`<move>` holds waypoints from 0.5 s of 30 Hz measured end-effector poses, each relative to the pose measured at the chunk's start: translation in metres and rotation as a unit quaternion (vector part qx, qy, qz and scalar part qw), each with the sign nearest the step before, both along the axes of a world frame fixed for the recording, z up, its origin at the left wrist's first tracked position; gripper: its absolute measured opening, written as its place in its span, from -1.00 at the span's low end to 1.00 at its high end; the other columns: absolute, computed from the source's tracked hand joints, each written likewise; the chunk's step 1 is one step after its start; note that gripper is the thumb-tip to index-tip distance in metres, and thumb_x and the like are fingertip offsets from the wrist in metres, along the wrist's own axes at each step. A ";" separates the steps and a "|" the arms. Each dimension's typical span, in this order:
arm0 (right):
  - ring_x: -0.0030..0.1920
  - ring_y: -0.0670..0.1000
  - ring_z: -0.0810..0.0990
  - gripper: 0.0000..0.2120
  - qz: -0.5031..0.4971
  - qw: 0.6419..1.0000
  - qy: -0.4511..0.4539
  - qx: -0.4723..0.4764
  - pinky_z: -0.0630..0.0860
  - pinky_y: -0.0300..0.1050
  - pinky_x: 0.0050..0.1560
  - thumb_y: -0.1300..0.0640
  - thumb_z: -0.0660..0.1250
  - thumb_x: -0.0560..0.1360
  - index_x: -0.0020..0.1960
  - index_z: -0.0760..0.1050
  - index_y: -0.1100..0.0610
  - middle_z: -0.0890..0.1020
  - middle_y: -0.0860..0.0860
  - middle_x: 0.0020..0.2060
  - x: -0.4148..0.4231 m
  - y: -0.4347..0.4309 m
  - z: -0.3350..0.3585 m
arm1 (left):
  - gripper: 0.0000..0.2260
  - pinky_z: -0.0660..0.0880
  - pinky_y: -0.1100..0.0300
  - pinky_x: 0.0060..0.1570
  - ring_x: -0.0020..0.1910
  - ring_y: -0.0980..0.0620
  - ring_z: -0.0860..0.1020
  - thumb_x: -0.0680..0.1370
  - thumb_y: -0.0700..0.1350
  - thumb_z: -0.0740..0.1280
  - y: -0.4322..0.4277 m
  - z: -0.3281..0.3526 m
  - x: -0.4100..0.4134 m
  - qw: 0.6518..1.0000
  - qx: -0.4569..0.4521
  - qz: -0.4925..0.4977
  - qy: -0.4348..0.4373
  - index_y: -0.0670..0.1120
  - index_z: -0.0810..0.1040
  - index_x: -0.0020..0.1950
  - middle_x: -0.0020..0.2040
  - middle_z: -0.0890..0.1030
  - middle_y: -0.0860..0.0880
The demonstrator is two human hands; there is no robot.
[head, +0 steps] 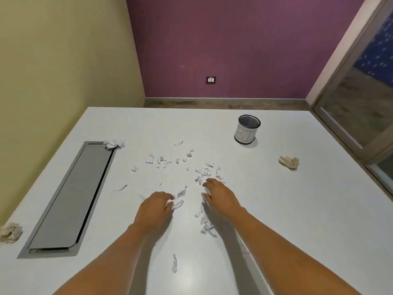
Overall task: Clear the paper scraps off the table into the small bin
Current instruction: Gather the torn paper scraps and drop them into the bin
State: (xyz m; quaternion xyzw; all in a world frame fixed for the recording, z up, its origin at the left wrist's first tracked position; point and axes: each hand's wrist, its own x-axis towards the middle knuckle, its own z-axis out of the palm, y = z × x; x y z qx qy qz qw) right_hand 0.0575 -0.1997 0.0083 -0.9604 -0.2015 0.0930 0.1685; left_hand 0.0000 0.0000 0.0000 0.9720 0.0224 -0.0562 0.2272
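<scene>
Littering the middle of the white table (pixel 308 220), the paper scraps (pixel 149 160) lie apart from the small bin (pixel 247 129), which stands upright far right. The left hand (pixel 156 207) curls round a few scraps; the right hand (pixel 222 196) rests loose-fingered among others.
</scene>
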 end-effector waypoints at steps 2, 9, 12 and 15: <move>0.28 0.06 0.42 -0.69 0.002 0.999 0.035 -0.005 0.40 -0.08 0.22 0.15 0.12 0.59 0.31 0.38 0.15 0.43 0.05 0.31 -0.004 0.003 -0.006 | -0.74 0.43 0.12 0.03 0.26 0.02 0.40 0.57 -0.09 0.17 -0.002 -0.005 0.004 1.000 -0.004 -0.014 0.014 -0.06 0.48 0.23 0.19 0.53 0.01; 0.22 0.16 0.43 -0.65 -0.014 0.994 0.097 -0.048 0.45 -0.03 0.10 0.10 0.24 0.53 0.26 0.37 0.22 0.45 0.13 0.20 -0.019 0.017 -0.029 | -0.71 0.43 0.08 0.08 0.19 -0.09 0.42 0.51 -0.18 0.27 -0.013 -0.024 0.021 1.000 -0.015 -0.006 0.004 -0.14 0.46 0.23 0.19 0.47 -0.10; 0.06 0.13 0.50 -0.75 -0.014 0.998 0.038 -0.057 0.36 -0.14 -0.29 0.13 0.35 0.45 0.07 0.44 0.20 0.51 0.12 0.03 -0.028 0.024 -0.037 | -0.58 0.38 0.01 0.21 0.30 -0.13 0.34 0.49 -0.14 0.32 -0.016 -0.028 0.030 0.998 -0.028 0.009 0.053 -0.14 0.36 0.33 0.34 0.34 -0.12; -0.50 -0.05 0.49 -0.60 -0.030 0.995 0.009 -0.093 -0.28 -0.31 -0.50 0.25 0.59 -0.19 -0.46 0.46 0.09 0.49 -0.04 -0.49 -0.028 0.031 -0.045 | -0.49 0.37 0.03 0.23 0.36 -0.12 0.29 0.47 -0.14 0.34 -0.018 -0.030 0.039 0.997 -0.012 -0.002 0.082 -0.10 0.28 0.38 0.44 0.21 -0.11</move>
